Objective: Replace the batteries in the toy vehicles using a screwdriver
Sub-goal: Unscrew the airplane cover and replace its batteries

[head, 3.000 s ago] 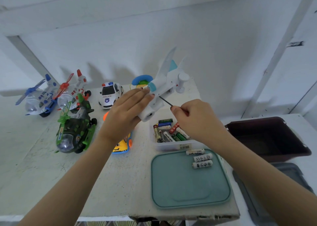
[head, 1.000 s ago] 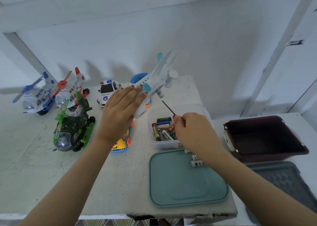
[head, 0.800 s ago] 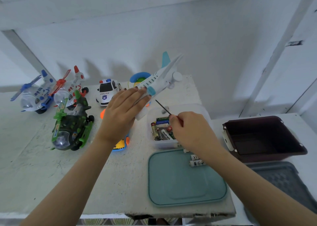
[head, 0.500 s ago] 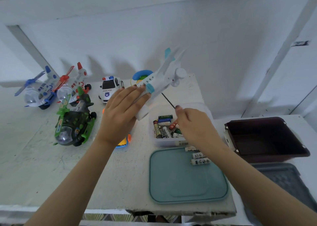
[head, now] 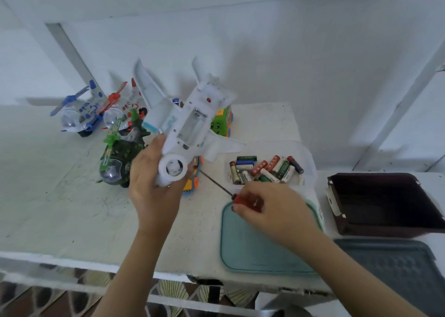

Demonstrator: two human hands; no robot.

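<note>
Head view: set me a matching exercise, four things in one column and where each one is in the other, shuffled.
Things:
1. white toy plane
2. screwdriver
3. batteries
4. teal lid

Places:
A. flat on the table
B. held in the left hand
C. in the clear tub
D. held in the right hand

Pairs: 1-B, 2-D, 3-C, 4-A.

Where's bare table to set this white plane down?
Front-left table, between the green helicopter and the front edge, is bare. A smaller strip lies behind the battery tub. Crowded: the back-left toys and the teal lid side.
</note>
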